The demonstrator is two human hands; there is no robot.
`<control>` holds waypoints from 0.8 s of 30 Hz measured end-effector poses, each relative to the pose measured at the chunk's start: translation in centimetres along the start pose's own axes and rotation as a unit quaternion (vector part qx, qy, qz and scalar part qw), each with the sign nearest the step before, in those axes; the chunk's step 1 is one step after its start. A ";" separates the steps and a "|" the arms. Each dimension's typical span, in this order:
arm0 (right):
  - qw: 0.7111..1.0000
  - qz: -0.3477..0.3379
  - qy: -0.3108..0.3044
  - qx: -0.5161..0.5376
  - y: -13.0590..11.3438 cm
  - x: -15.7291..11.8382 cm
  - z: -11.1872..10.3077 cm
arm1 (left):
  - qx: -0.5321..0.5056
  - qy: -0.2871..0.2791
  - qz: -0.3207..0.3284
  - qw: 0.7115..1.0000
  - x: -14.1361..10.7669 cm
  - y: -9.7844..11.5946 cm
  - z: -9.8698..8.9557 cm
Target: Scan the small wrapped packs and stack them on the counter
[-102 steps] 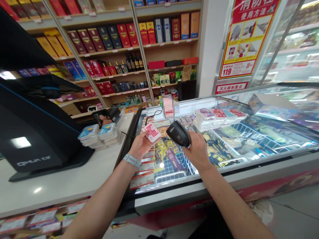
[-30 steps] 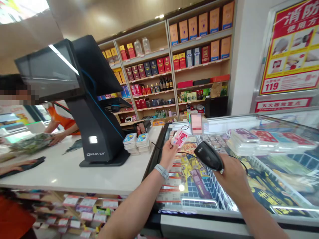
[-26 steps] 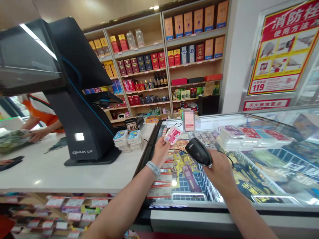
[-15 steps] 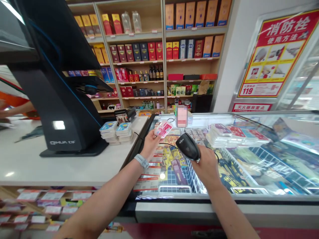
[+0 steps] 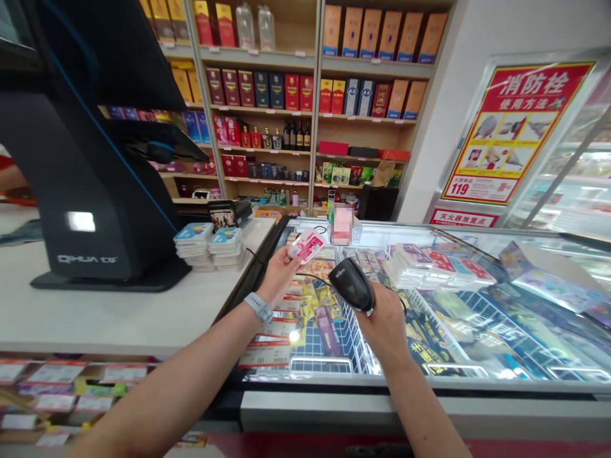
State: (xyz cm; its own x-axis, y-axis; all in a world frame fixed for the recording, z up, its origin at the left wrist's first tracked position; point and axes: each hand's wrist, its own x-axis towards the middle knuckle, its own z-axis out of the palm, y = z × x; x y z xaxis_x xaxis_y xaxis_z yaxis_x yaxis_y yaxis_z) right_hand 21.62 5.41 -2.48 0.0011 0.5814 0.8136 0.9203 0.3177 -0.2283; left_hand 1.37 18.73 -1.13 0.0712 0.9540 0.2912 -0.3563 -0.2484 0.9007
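Note:
My left hand [image 5: 280, 273] pinches a pink and white card [image 5: 307, 245] by its lower left edge, above the glass top of the freezer [image 5: 334, 394]. In my right hand [image 5: 386, 321] is a black barcode scanner [image 5: 352, 284], its head pointing up and left towards the card without touching it. A cable runs from the scanner beneath the card. Beyond the hands a pink item [image 5: 342, 224], partly blurred, stands at the freezer's back edge. Stacks of packed cards [image 5: 436, 267] lie on the glass to the right of the scanner.
A black checkout terminal [image 5: 95, 191] stands on the white counter [image 5: 119, 318] at left, beside two stacks of blue and white packs [image 5: 226, 247]. Shelves [image 5: 267, 111] of boxes and bottles rise behind. A person's arm [image 5: 10, 177] shows at the far left edge.
The view has shifted a little to the right and tilted. Both hands keep their holds, and the card and scanner have barely moved relative to each other.

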 end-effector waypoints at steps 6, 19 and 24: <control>1.000 0.005 0.003 -0.003 0.2 -0.1 0.2 | 0.004 -0.009 0.001 1.000 0.1 -0.3 -0.2; 1.000 -0.003 0.005 -0.005 -0.1 0.0 0.0 | 0.009 0.000 0.000 1.000 0.0 -0.3 0.0; 1.000 -0.001 -0.007 -0.002 0.0 0.0 0.0 | 0.006 -0.003 0.001 1.000 0.0 -0.3 0.0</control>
State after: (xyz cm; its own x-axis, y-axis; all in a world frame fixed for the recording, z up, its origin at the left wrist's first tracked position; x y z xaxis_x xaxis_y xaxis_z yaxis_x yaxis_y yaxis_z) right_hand 21.62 5.40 -2.50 -0.0060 0.5913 0.8064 0.9217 0.3160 -0.2248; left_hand 1.45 18.81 -1.45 0.0767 0.9521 0.2959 -0.3449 -0.2531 0.9039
